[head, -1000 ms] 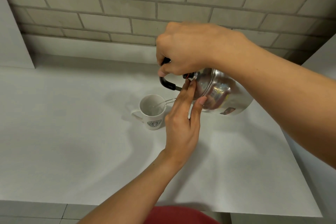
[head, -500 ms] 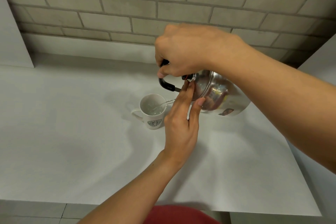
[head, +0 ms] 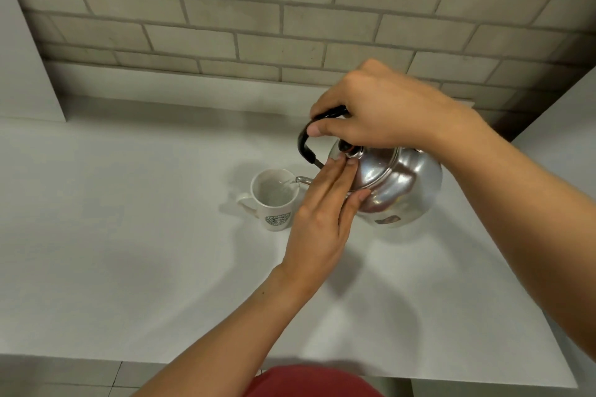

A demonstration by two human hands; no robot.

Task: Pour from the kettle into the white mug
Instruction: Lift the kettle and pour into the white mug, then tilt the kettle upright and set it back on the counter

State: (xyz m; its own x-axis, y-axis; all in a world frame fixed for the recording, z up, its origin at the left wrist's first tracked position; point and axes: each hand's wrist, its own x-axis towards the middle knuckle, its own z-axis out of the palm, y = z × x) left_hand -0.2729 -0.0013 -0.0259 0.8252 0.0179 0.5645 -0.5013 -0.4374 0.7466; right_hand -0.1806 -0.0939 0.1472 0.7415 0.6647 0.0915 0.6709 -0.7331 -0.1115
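Nearest the camera, a patch of red clothing (head: 309, 382) shows at the bottom edge, below the near edge of the white desk (head: 129, 267). From there the left forearm reaches up toward the kettle (head: 400, 190), and the left hand (head: 322, 219) lies flat against the kettle's near-left side, fingers (head: 335, 171) straight and pressed together with their tips touching the lid just beside the dark knob (head: 346, 147); the thumb rests lower on the shiny body. It closes around nothing, only pressing on the lid.

The steel kettle is held off the desk and tilted to its left, its spout (head: 303, 179) over the rim of the white mug (head: 274, 200). The mug stands upright on the desk just left of the kettle, its handle turned away from the kettle and a green printed emblem on its near side. A thin stream of water (head: 290, 184) runs from the spout into it.

Above the kettle, the right hand (head: 380, 113) is curled tight around the black handle (head: 306, 142), carrying the weight. Behind the kettle, the desk ends at a grey brick wall (head: 258, 26).
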